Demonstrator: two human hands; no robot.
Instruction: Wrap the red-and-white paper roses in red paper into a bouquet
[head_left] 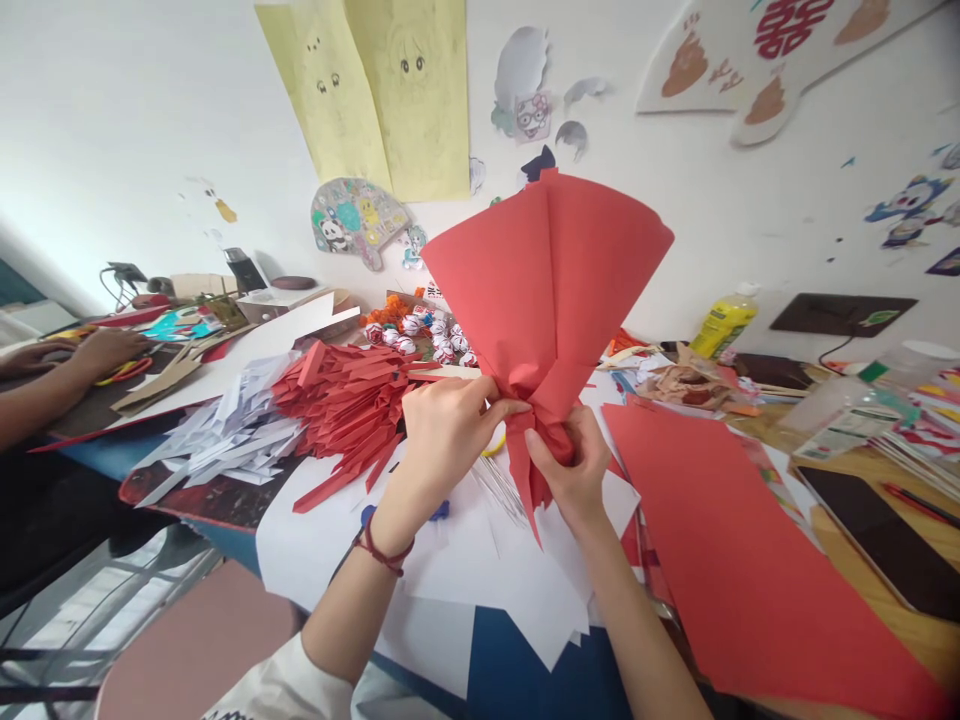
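Note:
A red paper bouquet wrap point(551, 270) stands upright before me, fanned out wide at the top and gathered into a crumpled neck. My right hand point(574, 465) is wrapped round the gathered lower part, thumb across its front. My left hand point(457, 415) pinches at the neck with thumb and index finger, just above the other thumb. Pointed paper ends hang below the grip. Beneath lie white paper sheets point(427, 560) and thin pale sticks point(499, 490). A yellow ring-shaped item point(495, 440) shows partly behind my left hand.
Piles of folded red strips point(349, 395) and white strips point(232, 425) lie to the left, wrapped lollipops point(442, 335) behind. On the right are a red sheet point(735, 540), a phone point(885, 535) and a yellow bottle point(724, 322). Another person's hand point(109, 352) rests at far left.

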